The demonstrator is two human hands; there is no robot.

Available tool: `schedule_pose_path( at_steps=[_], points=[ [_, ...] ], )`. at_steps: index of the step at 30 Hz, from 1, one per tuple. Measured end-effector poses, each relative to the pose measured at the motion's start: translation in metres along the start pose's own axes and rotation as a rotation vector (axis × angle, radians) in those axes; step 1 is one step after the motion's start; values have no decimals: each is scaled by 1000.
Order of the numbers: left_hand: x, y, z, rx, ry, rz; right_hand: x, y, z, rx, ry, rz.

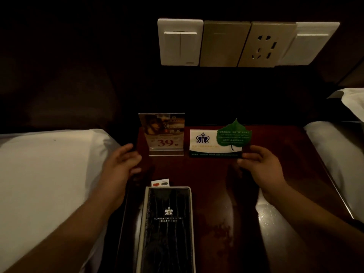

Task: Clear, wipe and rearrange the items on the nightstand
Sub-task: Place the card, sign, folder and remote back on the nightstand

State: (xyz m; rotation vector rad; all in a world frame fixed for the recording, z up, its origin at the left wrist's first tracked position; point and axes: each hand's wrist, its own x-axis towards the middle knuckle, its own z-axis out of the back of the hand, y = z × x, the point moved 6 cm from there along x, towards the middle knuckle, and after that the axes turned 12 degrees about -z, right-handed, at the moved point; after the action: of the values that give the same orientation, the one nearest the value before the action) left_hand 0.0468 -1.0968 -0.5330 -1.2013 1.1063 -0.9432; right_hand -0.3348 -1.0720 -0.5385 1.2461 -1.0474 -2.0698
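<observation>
1. On the dark wall panel ahead of you runs a row of four plates: a white two-rocker switch plate, a blank beige plate, a beige socket plate and a white single-rocker plate, edge to edge.
2. To your left lies a white pillow on a bed.
3. To your right you have white bedding, with a second white pillow behind it.
</observation>
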Motion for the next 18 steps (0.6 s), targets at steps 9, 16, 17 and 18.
schedule_pose_path(
  at_steps=[9,16,17,18],
  points=[
    [-145,13,2,267,74,9,-88,-19,-89,-328,289,173],
    [-211,17,-5,798,240,-256,-112,8,-172,-1001,500,607],
    [-214,17,-7,808,220,-249,-110,7,-173,-1040,507,617],
    [-215,16,-7,793,204,-227,-108,7,-171,-1040,511,613]
  ],
)
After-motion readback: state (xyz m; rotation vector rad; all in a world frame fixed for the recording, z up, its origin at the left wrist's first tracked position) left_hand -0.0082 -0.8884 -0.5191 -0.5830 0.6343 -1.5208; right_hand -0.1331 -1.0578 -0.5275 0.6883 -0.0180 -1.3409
